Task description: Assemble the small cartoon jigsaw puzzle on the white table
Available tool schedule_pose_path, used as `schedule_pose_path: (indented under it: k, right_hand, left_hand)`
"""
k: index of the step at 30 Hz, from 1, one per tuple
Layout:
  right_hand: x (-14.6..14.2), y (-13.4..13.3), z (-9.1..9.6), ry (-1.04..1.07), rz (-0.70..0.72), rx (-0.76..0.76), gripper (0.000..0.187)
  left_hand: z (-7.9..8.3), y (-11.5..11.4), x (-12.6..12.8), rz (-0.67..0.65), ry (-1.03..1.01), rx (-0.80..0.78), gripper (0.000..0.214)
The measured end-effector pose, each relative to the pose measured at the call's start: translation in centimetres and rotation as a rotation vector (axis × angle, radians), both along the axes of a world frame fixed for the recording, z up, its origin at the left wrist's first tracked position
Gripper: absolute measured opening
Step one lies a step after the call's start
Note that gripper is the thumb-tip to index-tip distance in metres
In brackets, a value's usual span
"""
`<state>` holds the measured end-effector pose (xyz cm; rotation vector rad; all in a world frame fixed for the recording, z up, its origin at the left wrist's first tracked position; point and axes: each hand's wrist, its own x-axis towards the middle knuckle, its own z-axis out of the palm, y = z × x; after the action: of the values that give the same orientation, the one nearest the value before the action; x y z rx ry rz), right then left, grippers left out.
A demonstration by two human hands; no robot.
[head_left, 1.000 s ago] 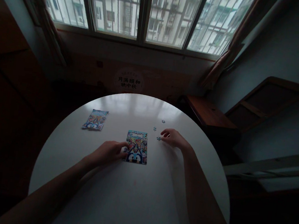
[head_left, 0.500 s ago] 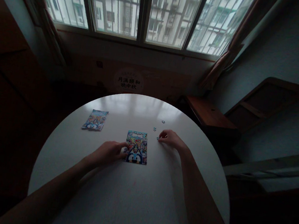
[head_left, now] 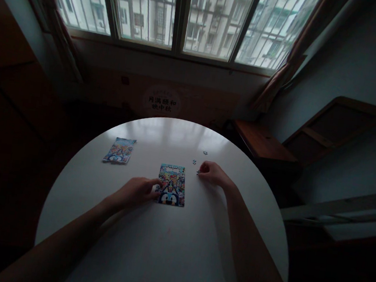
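A colourful rectangular jigsaw puzzle [head_left: 172, 185] lies in the middle of the round white table [head_left: 160, 252]. My left hand [head_left: 138, 191] rests against the puzzle's left edge, fingers curled on it. My right hand [head_left: 212, 173] is just right of the puzzle's top corner, its fingertips pinched on a small puzzle piece [head_left: 198, 173]. Two loose pieces [head_left: 194, 162] lie beyond that hand, the farther one [head_left: 205, 152] near the table's back.
A second colourful printed card [head_left: 120, 150] lies at the table's back left. A wooden side table [head_left: 263, 143] and dark furniture stand to the right. A barred window [head_left: 179, 12] fills the wall ahead.
My right hand has closed its fingers on the small piece and drawn it slightly left toward the puzzle. My left hand has stayed at the puzzle's left edge.
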<state>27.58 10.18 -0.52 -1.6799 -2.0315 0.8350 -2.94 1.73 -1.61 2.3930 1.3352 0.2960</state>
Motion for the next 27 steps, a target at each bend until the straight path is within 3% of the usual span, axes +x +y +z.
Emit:
schedule_pose_path:
  k: [6, 12, 16, 20, 27]
  right_hand:
    - [-1.4, 0.0, 0.5, 0.255, 0.092, 0.042, 0.011]
    - [-5.3, -0.3, 1.4, 0.443, 0.168, 0.114, 0.016]
    - [-8.4, 0.0, 0.9, 0.384, 0.192, 0.165, 0.011]
    - [-10.6, 0.3, -0.8, 0.284, 0.105, 0.247, 0.016]
    - [-11.2, -0.5, -3.1, 0.147, 0.067, 0.380, 0.013]
  left_hand:
    - [0.5, -0.1, 0.2, 0.003, -0.002, -0.003, 0.034]
    - [0.3, -0.1, 0.3, 0.003, -0.002, -0.006, 0.033]
    - [0.1, 0.0, 0.2, 0.012, 0.009, 0.003, 0.034]
    - [0.2, -0.1, 0.2, -0.012, 0.000, 0.021, 0.034]
    - [0.4, -0.3, 0.4, -0.008, -0.002, 0.028, 0.032]
